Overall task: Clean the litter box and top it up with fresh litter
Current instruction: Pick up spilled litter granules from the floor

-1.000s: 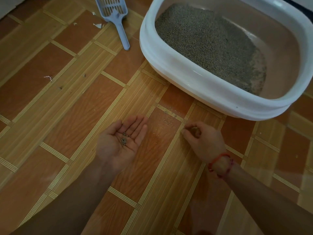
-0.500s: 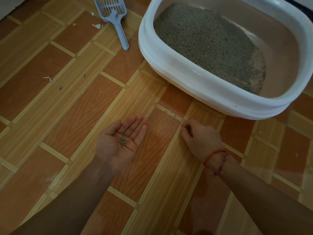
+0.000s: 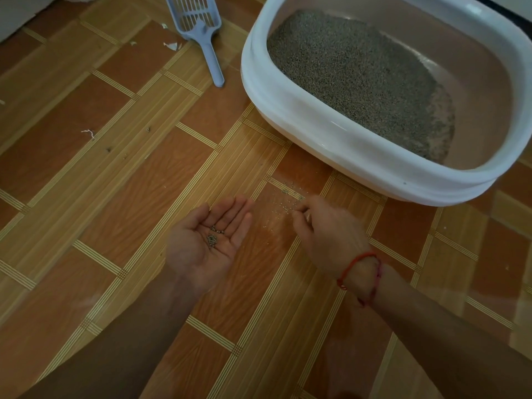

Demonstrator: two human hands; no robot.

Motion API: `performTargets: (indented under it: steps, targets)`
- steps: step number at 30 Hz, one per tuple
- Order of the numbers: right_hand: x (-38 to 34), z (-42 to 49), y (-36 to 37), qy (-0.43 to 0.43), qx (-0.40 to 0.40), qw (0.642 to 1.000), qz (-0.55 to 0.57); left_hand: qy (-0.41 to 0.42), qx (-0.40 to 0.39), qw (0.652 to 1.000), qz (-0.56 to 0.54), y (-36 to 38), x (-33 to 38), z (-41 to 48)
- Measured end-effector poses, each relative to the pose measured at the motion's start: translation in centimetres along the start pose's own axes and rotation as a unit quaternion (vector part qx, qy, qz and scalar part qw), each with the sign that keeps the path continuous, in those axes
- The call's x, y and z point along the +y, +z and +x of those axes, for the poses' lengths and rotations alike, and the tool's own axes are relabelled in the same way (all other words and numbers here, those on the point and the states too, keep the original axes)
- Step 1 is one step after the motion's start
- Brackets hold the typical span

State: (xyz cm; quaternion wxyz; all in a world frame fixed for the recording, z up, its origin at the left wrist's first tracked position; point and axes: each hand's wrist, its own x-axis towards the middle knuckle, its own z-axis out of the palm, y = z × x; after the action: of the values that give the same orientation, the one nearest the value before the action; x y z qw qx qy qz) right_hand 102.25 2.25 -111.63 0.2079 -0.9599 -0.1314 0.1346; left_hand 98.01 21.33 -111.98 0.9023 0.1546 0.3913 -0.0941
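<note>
A white litter box (image 3: 331, 131) stands on the floor at the upper right, with grey litter (image 3: 354, 76) heaped toward its left side. My left hand (image 3: 207, 243) lies palm up, fingers straight, cupping a few grey granules (image 3: 212, 239). A small scatter of spilled granules (image 3: 283, 201) lies on the floor just in front of the box. My right hand (image 3: 328, 234), with a red cord on the wrist, is beside them with its fingers curled and thumb and fingertips pinched together at the floor, at the edge of the scatter.
A blue slotted litter scoop (image 3: 201, 27) lies on the floor left of the box, handle toward me. Small white scraps (image 3: 172, 46) and a thread (image 3: 88, 133) dot the patterned wood-look floor. A pale wall edge (image 3: 17, 12) shows at the top left.
My right hand has shifted slightly left and forward along the floor toward the spilled granules. My left hand has stayed palm up with the granules in it.
</note>
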Motion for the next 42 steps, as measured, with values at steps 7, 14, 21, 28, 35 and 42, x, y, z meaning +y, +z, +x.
performTargets:
  steps: [7,14,21,28,35,42]
  targets:
    - [-7.4,-1.3,-0.3,-0.119,-0.028,0.989,0.081,-0.057,-0.03,0.996,0.056,-0.4,-1.0,0.0]
    - [-7.7,-1.0,0.8,-0.16,-0.031,0.984,0.077,-0.053,-0.043,0.997,0.047,0.1,-0.8,-0.2]
    - [-5.5,0.0,0.4,-0.121,0.029,0.989,0.08,-0.024,-0.015,1.0,0.0,-0.3,-0.2,0.3]
    - [0.9,2.1,0.7,0.003,-0.001,1.0,0.0,-0.005,0.022,1.0,-0.016,-0.2,0.3,0.5]
    - [1.6,2.7,1.1,0.024,-0.018,0.999,0.013,-0.007,0.018,1.0,-0.012,-0.2,0.2,0.5]
    - [1.2,3.4,1.7,-0.015,-0.004,1.0,-0.004,-0.008,0.016,1.0,-0.017,-0.1,0.2,0.6]
